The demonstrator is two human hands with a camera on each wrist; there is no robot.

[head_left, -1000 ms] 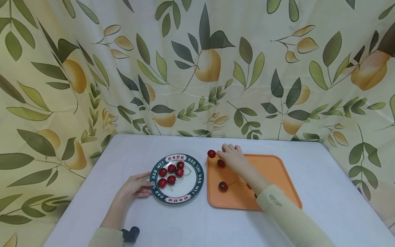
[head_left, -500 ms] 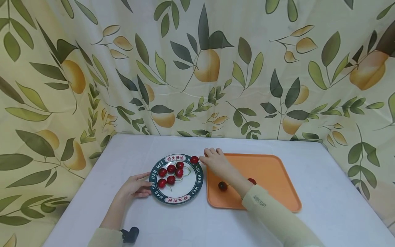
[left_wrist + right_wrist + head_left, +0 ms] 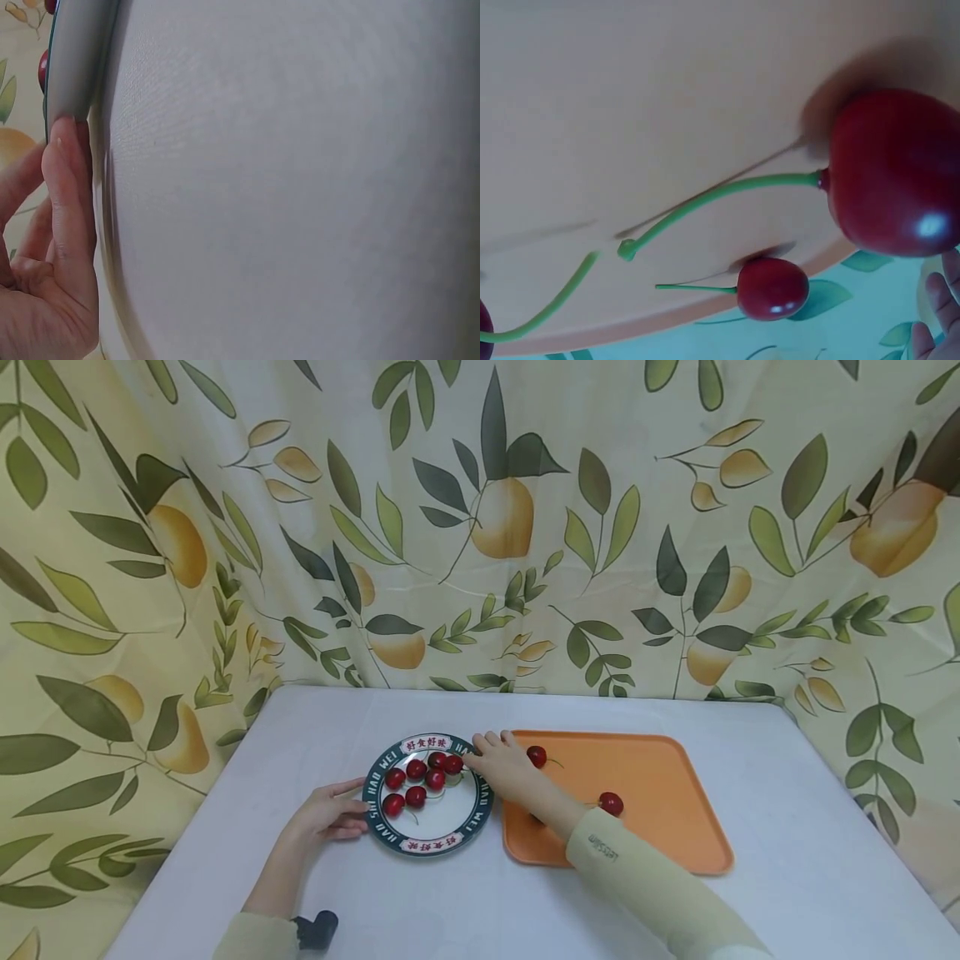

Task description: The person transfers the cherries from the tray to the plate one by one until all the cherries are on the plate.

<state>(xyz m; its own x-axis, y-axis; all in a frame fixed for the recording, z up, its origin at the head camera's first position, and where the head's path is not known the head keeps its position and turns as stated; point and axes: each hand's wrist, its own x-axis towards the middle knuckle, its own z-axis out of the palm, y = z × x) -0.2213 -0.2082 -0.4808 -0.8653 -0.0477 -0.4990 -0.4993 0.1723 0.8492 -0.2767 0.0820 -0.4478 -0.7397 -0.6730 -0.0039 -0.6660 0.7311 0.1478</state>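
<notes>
Right hand is pinching a cherry inside the far-right rim of the plate. Left hand, fingers apart, is touching the plate's left edge. Tray cherry is lying near the far-left corner of the tray.

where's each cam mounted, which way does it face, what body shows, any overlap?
Head: on the head, forward and down at the plate and orange tray; forearms, left hand and right hand show.
Left wrist: on that wrist, along the left hand to the plate's side; its fingers show.
Right wrist: on that wrist, at the tray's cherries; some fingers show, lower right.
Shared: head and left wrist both show the left hand at the plate.
</notes>
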